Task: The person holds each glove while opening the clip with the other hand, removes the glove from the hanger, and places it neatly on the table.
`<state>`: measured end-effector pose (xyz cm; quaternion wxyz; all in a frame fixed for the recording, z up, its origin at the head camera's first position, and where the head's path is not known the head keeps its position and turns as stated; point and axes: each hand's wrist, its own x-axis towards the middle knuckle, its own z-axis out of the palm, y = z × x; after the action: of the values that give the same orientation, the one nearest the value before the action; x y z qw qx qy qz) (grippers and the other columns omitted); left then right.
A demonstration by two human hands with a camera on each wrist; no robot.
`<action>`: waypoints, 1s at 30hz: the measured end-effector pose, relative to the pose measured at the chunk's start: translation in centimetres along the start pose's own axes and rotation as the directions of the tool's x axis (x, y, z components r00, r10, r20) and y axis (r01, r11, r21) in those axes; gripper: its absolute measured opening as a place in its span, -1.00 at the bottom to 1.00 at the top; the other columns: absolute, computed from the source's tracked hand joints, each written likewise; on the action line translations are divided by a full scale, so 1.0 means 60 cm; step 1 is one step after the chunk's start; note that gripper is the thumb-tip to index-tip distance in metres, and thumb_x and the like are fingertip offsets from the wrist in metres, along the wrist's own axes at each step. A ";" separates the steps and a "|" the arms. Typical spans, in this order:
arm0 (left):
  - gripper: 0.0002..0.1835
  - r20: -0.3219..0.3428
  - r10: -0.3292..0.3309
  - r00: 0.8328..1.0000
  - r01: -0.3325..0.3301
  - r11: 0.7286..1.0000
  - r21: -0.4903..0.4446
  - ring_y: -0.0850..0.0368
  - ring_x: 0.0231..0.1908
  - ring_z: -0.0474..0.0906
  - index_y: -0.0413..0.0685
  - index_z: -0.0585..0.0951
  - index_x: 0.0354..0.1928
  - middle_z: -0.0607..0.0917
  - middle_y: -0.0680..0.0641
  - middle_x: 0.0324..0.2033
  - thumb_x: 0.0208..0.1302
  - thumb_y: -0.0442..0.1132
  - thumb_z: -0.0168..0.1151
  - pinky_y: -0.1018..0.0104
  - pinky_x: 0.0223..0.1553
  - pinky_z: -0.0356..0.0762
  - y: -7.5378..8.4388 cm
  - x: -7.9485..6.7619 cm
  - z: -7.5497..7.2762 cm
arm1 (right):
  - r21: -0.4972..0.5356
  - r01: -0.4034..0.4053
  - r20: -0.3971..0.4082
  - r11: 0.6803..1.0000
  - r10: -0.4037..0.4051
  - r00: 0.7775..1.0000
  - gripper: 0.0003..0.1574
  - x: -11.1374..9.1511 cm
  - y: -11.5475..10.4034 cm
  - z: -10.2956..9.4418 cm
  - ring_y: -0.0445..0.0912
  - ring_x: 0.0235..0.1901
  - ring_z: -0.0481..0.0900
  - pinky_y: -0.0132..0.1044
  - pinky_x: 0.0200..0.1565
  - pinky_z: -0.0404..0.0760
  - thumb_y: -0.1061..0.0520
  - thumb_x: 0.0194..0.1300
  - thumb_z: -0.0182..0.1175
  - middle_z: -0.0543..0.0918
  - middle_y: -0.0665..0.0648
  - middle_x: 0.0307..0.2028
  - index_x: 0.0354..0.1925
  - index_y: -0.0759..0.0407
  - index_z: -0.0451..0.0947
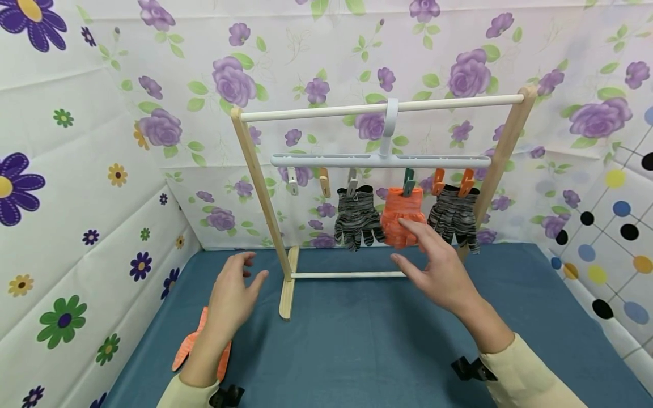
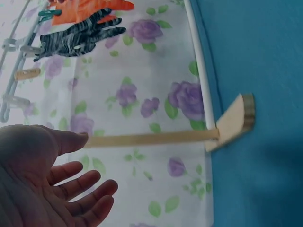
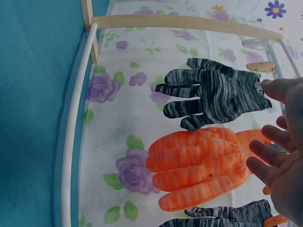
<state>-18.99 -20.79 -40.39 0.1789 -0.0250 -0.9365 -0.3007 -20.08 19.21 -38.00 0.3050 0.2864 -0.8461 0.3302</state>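
Nearest you, two cream sleeves (image 1: 528, 377) reach over one blue tabletop (image 1: 331, 340). Under your left forearm lies orange knit fabric (image 1: 187, 347), partly hidden, so you cannot count its pieces. Your left hand (image 1: 232, 297) hangs just beyond it with loosely bent fingers and an unfilled grip. Your right hand (image 1: 439, 269) also holds nothing, its fingers spread; in the head view its fingertips overlap the hanging orange glove (image 1: 395, 214), and you cannot tell whether they touch.

Past your hands stands one wooden rack (image 1: 262, 195). One pale hanger (image 1: 331, 161) hooks over its top rail, carrying six clips: one white (image 1: 292, 181), one tan, one grey, one green and two orange. Three gloves hang there: a striped glove (image 1: 357, 218) under the grey clip, the orange one under the green, and a second striped one under both orange clips. Farthest back is one purple-rose cloth (image 1: 229, 82).
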 end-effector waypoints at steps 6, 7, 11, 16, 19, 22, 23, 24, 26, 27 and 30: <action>-0.47 -0.021 0.059 0.998 -0.060 0.996 -0.066 -0.16 0.02 0.62 -0.19 0.53 0.36 0.63 -0.20 0.08 0.45 -0.18 0.44 -0.12 -0.06 0.60 0.025 0.011 0.013 | 0.018 0.013 -0.006 1.000 -0.013 1.000 -0.10 0.010 -0.004 -0.001 0.17 0.20 0.61 0.13 0.01 0.66 0.21 0.31 0.53 0.52 0.16 0.39 0.52 0.19 0.40; -0.47 -0.023 0.067 0.997 -0.069 0.994 -0.079 -0.16 0.01 0.62 -0.20 0.54 0.35 0.63 -0.20 0.08 0.45 -0.19 0.45 -0.12 -0.06 0.60 0.029 0.013 0.015 | 0.020 0.015 -0.008 1.000 -0.015 1.000 -0.10 0.012 -0.005 -0.001 0.17 0.21 0.61 0.13 0.01 0.65 0.21 0.31 0.53 0.52 0.16 0.40 0.52 0.19 0.40; -0.47 -0.024 0.108 0.994 -0.111 0.984 -0.141 -0.14 -0.01 0.62 -0.22 0.54 0.34 0.63 -0.21 0.11 0.44 -0.21 0.45 -0.09 -0.03 0.61 0.047 0.020 0.021 | 0.020 0.019 -0.011 1.000 -0.019 1.000 -0.08 0.018 -0.008 -0.003 0.14 0.27 0.58 0.17 0.12 0.62 0.20 0.32 0.53 0.52 0.17 0.41 0.53 0.18 0.38; -0.48 -0.017 0.156 0.988 -0.155 0.954 -0.258 -0.17 0.01 0.64 -0.19 0.54 0.35 0.64 -0.21 0.10 0.44 -0.24 0.45 -0.10 0.03 0.61 0.069 0.027 0.029 | 0.026 0.017 -0.011 1.000 -0.017 1.000 -0.08 0.028 -0.014 -0.004 0.13 0.31 0.55 0.20 0.19 0.59 0.18 0.32 0.54 0.52 0.18 0.40 0.53 0.18 0.38; -0.50 -0.014 0.167 0.986 -0.163 0.935 -0.315 -0.19 0.05 0.64 -0.16 0.54 0.35 0.63 -0.20 0.12 0.47 -0.22 0.42 -0.11 0.07 0.60 0.083 0.029 0.034 | 0.035 0.019 -0.014 0.999 -0.019 1.000 -0.08 0.034 -0.018 -0.004 0.16 0.27 0.58 0.19 0.12 0.62 0.17 0.32 0.54 0.54 0.18 0.38 0.53 0.18 0.39; -0.51 -0.013 0.175 0.984 -0.169 0.922 -0.348 -0.20 0.09 0.63 -0.13 0.53 0.36 0.62 -0.19 0.16 0.50 -0.20 0.39 -0.11 0.11 0.59 0.097 0.032 0.041 | 0.041 0.026 -0.014 0.999 -0.025 1.000 -0.08 0.040 -0.021 -0.003 0.17 0.26 0.58 0.18 0.11 0.64 0.17 0.32 0.54 0.53 0.17 0.38 0.53 0.17 0.38; -0.51 -0.014 0.182 0.983 -0.175 0.918 -0.357 -0.20 0.10 0.63 -0.13 0.53 0.37 0.62 -0.19 0.17 0.50 -0.19 0.39 -0.13 0.11 0.58 0.102 0.034 0.043 | 0.042 0.027 -0.014 0.999 -0.026 1.000 -0.08 0.042 -0.022 -0.003 0.16 0.26 0.58 0.18 0.12 0.63 0.17 0.32 0.54 0.53 0.17 0.39 0.53 0.17 0.38; -0.51 -0.013 0.187 0.982 -0.179 0.913 -0.366 -0.21 0.11 0.63 -0.13 0.53 0.37 0.62 -0.18 0.18 0.51 -0.18 0.38 -0.14 0.12 0.58 0.106 0.036 0.046 | 0.042 0.028 -0.015 0.999 -0.027 1.000 -0.08 0.044 -0.023 -0.003 0.15 0.28 0.57 0.18 0.14 0.62 0.17 0.32 0.54 0.52 0.16 0.40 0.54 0.16 0.37; -0.51 -0.011 0.198 0.980 -0.187 0.905 -0.383 -0.22 0.12 0.63 -0.12 0.53 0.38 0.62 -0.15 0.19 0.52 -0.16 0.37 -0.15 0.13 0.57 0.115 0.040 0.052 | 0.046 0.028 -0.015 0.999 -0.027 1.000 -0.07 0.049 -0.025 -0.002 0.13 0.31 0.55 0.18 0.18 0.60 0.16 0.33 0.53 0.50 0.14 0.41 0.55 0.14 0.37; -0.50 -0.009 0.203 0.979 -0.190 0.900 -0.392 -0.21 0.13 0.63 -0.12 0.52 0.39 0.62 -0.15 0.19 0.52 -0.15 0.37 -0.15 0.14 0.57 0.118 0.042 0.054 | 0.045 0.029 -0.016 0.999 -0.029 0.999 -0.07 0.051 -0.026 -0.001 0.12 0.33 0.54 0.19 0.21 0.58 0.15 0.34 0.53 0.50 0.14 0.43 0.56 0.12 0.36; -0.49 0.000 0.204 0.979 -0.185 0.886 -0.424 -0.17 0.15 0.63 -0.09 0.52 0.42 0.62 -0.13 0.21 0.53 -0.13 0.36 -0.13 0.16 0.57 0.128 0.048 0.062 | 0.052 0.036 -0.018 0.998 -0.035 0.999 -0.07 0.058 -0.030 0.000 0.10 0.35 0.52 0.20 0.25 0.55 0.14 0.36 0.51 0.49 0.12 0.44 0.57 0.08 0.35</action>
<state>-21.70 -12.57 -37.93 0.1777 -0.1633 -0.8457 -0.4760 -21.12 17.15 -34.84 0.3104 0.3065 -0.8293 0.3491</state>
